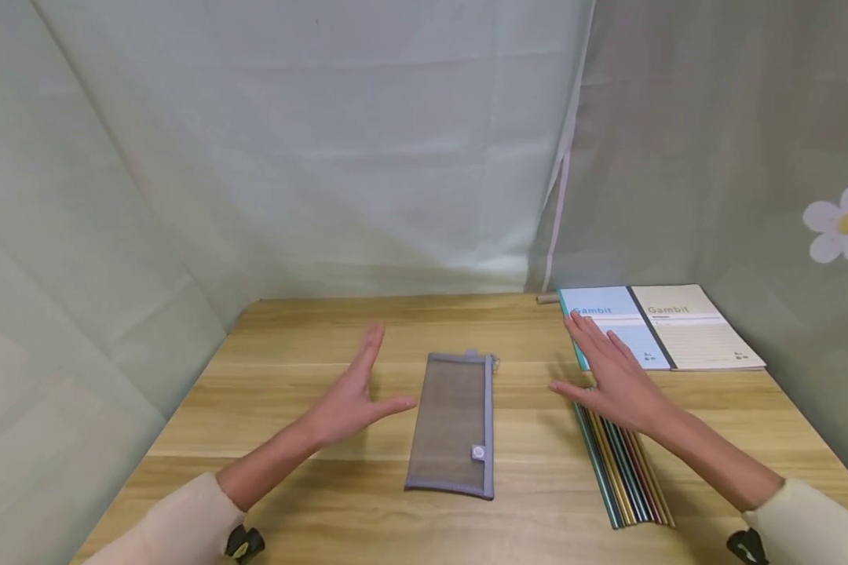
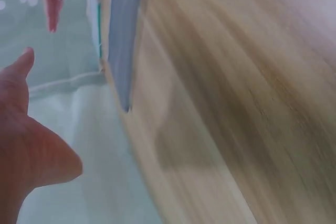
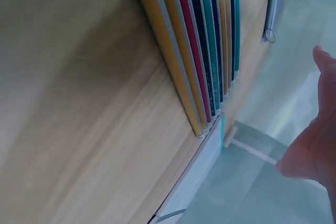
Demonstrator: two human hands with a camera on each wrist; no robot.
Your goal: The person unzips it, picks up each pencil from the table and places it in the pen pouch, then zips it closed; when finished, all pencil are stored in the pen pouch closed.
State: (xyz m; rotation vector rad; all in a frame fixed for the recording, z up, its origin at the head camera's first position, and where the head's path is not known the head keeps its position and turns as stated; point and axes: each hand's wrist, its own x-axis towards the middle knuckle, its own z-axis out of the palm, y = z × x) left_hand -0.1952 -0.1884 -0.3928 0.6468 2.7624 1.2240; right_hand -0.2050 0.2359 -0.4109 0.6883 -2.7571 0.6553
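My left hand (image 1: 346, 404) hovers over the table to the left of a grey mesh zip pouch (image 1: 452, 424), fingers straight and thumb spread toward it. The pouch lies flat, its zipper along the right side. On the other side, my right hand (image 1: 615, 388) is held above the far ends of a row of pencils (image 1: 625, 475), fingers extended and thumb out to the left. Several pencils in gold, red, teal and dark colours lie side by side, seen closely in the right wrist view (image 3: 197, 40). Neither hand holds anything.
Two notebooks, a blue one (image 1: 601, 302) and a cream one (image 1: 699, 329), lie at the back right of the wooden table (image 1: 311, 337). A short brown stick end (image 1: 547, 298) pokes out beside them. Pale curtains (image 1: 325, 157) hang behind and at both sides.
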